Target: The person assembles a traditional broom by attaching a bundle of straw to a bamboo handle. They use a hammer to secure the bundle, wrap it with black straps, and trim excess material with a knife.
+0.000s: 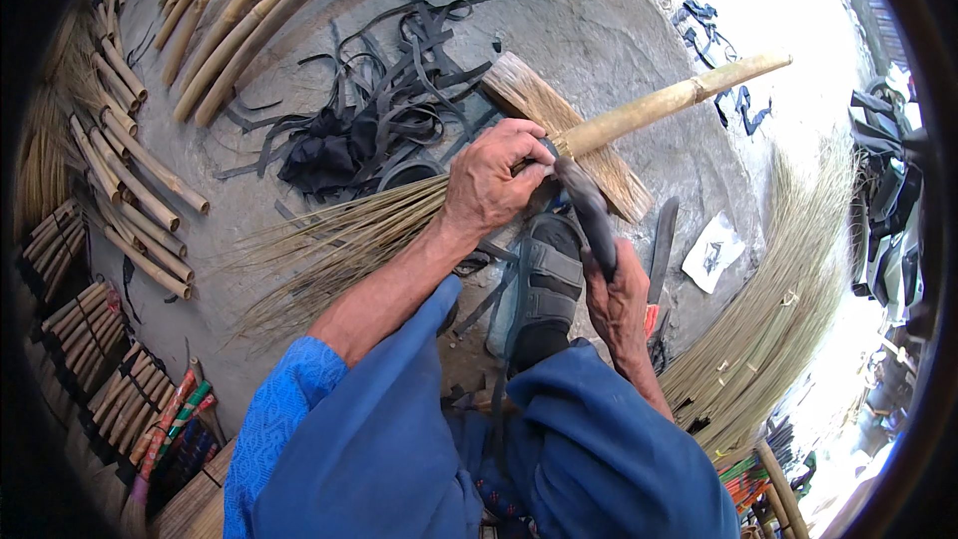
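My left hand [499, 175] is closed round the neck of a broom, where thin straw bristles [344, 240] meet a bamboo handle [679, 105]. The bristles fan out to the lower left, and the handle points to the upper right. Beneath the handle lies a wooden block [619, 180], set crosswise on the ground. My right hand [619, 289] is wrapped round a dark, smooth, bar-like tool [589, 210]; its upper end is at the broom's neck beside my left fingers. Whether it touches the neck I cannot tell. Just below the neck is my sandalled foot [552, 274].
Tangled black strips [419, 70] lie beyond my left hand. A knife [663, 240] with a red handle lies right of my right hand, near a white sheet [714, 252]. Long straw [768, 329] spreads at right. Bamboo handles [140, 180] and tied bundles [130, 394] line the left.
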The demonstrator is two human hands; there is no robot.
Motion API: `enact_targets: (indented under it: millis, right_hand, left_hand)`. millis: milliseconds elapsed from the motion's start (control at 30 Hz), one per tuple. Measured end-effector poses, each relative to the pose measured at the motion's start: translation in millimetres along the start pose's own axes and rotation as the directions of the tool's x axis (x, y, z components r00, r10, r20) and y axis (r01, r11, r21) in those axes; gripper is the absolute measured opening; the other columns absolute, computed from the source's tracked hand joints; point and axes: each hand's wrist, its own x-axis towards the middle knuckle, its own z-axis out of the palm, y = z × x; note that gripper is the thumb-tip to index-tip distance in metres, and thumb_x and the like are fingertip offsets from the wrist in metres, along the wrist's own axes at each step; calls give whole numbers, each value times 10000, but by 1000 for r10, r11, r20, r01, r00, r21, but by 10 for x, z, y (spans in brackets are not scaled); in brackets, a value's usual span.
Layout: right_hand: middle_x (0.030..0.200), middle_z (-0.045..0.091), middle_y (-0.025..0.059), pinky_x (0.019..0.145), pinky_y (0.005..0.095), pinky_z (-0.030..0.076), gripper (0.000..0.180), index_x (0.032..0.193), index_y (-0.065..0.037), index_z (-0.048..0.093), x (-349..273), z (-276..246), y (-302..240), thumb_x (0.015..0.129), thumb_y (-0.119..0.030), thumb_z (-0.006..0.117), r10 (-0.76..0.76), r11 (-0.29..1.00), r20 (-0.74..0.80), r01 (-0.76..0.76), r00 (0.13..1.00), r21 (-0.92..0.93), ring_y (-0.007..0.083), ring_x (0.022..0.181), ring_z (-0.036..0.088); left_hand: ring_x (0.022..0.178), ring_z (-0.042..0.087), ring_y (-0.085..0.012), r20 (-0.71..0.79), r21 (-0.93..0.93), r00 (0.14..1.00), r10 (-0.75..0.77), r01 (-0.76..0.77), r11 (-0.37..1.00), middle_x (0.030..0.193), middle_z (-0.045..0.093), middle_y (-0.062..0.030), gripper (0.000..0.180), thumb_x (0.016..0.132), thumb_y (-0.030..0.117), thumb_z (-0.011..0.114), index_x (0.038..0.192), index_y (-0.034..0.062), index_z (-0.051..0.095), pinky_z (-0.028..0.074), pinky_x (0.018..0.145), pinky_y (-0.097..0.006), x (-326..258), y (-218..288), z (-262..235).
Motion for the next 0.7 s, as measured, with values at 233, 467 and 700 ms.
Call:
enact_targets:
  millis: [233,467,700]
  right_hand:
    - [953,673,226,793,412,556,236,1245,-32,667,6,-134,-168,1074,-174,748,-44,998,-63,46,997,45,379,835,697]
    - [956,685,264,796,474,575,245,1211,-23,649,106,-157,-162,1076,-190,768,75,992,76,-67,994,-107,497,876,704]
    - [934,662,284,774,522,540,233,1188,-18,618,60,-99,-177,1092,-197,733,105,981,62,-93,993,-169,483,842,687]
  left_hand:
    - [1154,767,-287,20,34,1000,-10,10,999,1295,771,-131,197,894,85,860,1078,48,800,611,957,-386,-17,6,-24]
    - [1131,751,-333,-30,-8,999,-31,31,999,1215,779,-94,144,884,115,837,1020,87,801,594,957,-451,2,24,10]
    - [1149,741,-368,20,5,998,-52,52,999,1251,759,-118,250,872,134,852,1102,75,774,592,975,-479,17,93,-51]
